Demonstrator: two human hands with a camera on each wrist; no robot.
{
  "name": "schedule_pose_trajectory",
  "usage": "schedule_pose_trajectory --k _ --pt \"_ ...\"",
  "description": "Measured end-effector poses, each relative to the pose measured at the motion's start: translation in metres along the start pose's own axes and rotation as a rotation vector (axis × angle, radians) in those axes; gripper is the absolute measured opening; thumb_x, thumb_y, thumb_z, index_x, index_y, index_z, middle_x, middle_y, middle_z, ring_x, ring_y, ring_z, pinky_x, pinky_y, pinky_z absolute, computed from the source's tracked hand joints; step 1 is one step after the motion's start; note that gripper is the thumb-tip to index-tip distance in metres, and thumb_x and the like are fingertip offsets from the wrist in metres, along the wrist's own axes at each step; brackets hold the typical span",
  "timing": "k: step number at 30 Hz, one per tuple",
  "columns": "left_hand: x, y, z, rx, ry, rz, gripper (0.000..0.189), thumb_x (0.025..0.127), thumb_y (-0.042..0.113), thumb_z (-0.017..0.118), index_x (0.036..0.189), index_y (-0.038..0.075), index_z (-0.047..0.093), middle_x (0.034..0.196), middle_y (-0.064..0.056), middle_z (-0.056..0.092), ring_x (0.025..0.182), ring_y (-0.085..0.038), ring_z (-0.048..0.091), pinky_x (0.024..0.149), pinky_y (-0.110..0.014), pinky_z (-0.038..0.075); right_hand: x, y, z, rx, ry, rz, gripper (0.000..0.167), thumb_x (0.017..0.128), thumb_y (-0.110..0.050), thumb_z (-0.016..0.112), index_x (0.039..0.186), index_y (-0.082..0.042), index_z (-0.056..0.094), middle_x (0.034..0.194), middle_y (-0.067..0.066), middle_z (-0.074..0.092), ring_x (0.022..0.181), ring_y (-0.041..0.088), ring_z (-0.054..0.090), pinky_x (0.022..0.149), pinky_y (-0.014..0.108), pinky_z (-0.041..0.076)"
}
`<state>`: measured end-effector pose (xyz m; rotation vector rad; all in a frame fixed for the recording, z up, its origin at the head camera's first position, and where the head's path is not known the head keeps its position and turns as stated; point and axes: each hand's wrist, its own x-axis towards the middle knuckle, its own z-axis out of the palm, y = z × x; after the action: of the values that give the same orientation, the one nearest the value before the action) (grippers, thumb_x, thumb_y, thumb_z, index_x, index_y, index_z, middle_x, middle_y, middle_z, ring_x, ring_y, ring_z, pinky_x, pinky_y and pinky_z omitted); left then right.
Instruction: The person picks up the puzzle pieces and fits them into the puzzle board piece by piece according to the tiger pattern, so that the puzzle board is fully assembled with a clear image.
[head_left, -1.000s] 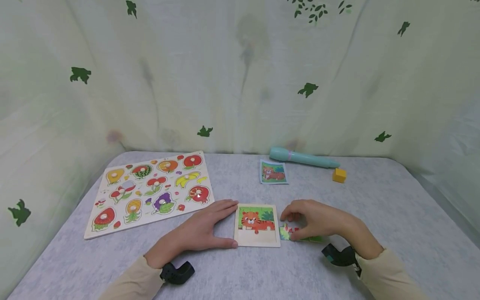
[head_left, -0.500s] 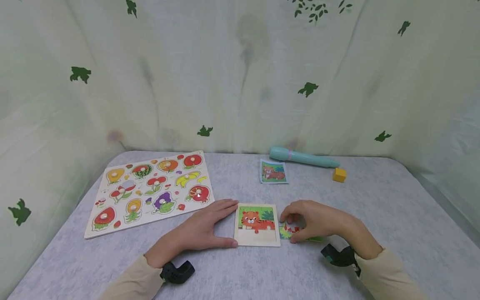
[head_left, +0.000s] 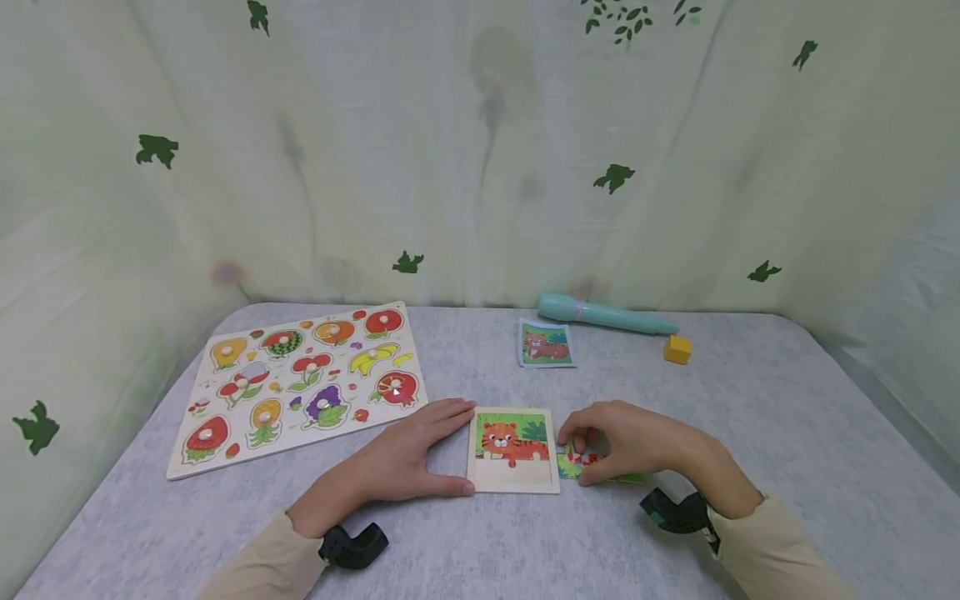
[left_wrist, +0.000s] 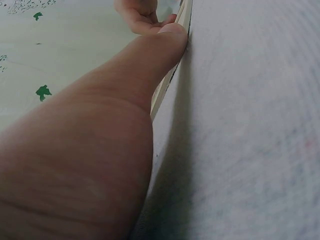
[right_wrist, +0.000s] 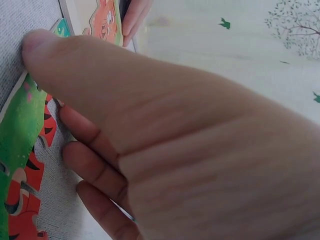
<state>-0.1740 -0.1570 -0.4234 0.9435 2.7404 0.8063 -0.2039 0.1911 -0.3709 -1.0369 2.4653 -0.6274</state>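
A small wooden puzzle tray (head_left: 513, 479) lies at the front middle, its upper part filled with tiger pieces (head_left: 501, 440) and its lower part bare wood. My left hand (head_left: 408, 450) rests on the table at the tray's left side, fingers and thumb stretched out against its edge. Just right of the tray my right hand (head_left: 633, 437) bends over a green and red jigsaw piece (head_left: 567, 467), pinching it between thumb and fingers. In the right wrist view, more jigsaw pieces (right_wrist: 22, 125) with green grass and striped red lie beside the thumb, which partly covers them.
A white fruit peg puzzle board (head_left: 285, 437) lies to the left. Behind the tray are a small tiger picture card (head_left: 546, 345), a teal marker-shaped stick (head_left: 611, 317) and a yellow cube (head_left: 678, 350). A pale curtain (head_left: 480, 167) hangs behind the table.
The jigsaw piece under my right hand has shifted slightly left, and more of its red shows. My left hand and the tray keep their places.
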Motion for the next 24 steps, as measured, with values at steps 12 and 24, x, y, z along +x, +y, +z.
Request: schedule_pose_trajectory --k 12,24 --pt "-0.0004 -0.0011 0.0010 -0.009 0.007 0.000 0.099 0.083 0.073 0.071 0.160 0.019 0.041 0.165 0.006 0.037 0.153 -0.022 0.032 0.119 -0.055 0.036 -0.0001 0.0041 0.0000 -0.031 0.008 -0.030 0.031 0.084 -0.033 0.087 0.109 -0.024 0.071 0.092 -0.013 0.063 0.086 0.005 0.056 0.078 0.024 0.050" --pt "-0.0003 -0.0005 0.0006 -0.006 0.004 0.001 0.098 0.084 0.072 0.071 0.160 0.018 0.041 0.165 0.006 0.037 0.154 -0.023 0.031 0.121 -0.055 0.033 -0.0008 0.0046 -0.0005 -0.041 0.038 -0.067 0.030 0.087 -0.031 0.085 0.114 -0.024 0.073 0.099 -0.016 0.065 0.090 0.004 0.059 0.082 0.026 0.052"
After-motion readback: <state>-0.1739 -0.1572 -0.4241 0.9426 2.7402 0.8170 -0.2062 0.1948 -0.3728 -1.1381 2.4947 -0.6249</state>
